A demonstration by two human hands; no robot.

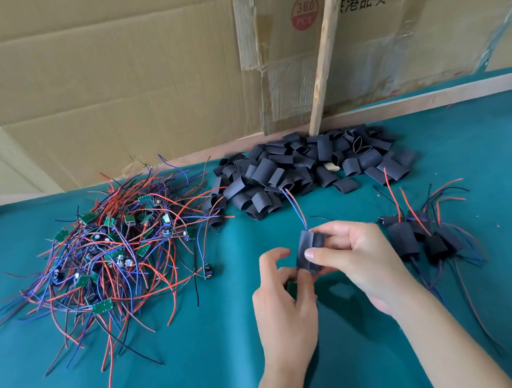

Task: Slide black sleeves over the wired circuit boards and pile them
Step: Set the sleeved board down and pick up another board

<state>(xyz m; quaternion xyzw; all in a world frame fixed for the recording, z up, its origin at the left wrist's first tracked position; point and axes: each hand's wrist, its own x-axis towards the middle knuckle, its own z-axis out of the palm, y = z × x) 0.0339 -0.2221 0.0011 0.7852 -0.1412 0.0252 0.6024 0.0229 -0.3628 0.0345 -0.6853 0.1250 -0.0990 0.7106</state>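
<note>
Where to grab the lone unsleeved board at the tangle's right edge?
Take the lone board by its small dark body, coming from its right over bare green table. Its wires trail left into the tangle, so a wire hold would likely drag neighbours along.

Green board (292, 288) mostly hidden behind left hand (282, 302) and inside black sleeve (310, 249); how far in, impossible to tell. Red and blue wires (297, 211) vanishing into sleeve top. Forearms cut off by bottom edge. Boards in finished pile (421, 239) near worktop's right side covered by their sleeves. Small pale object (332, 167) half buried in sleeve heap (307, 166) by back edge, unidentifiable. Cardboard print (362, 0) partly hidden by wooden slat (327, 43)
</note>
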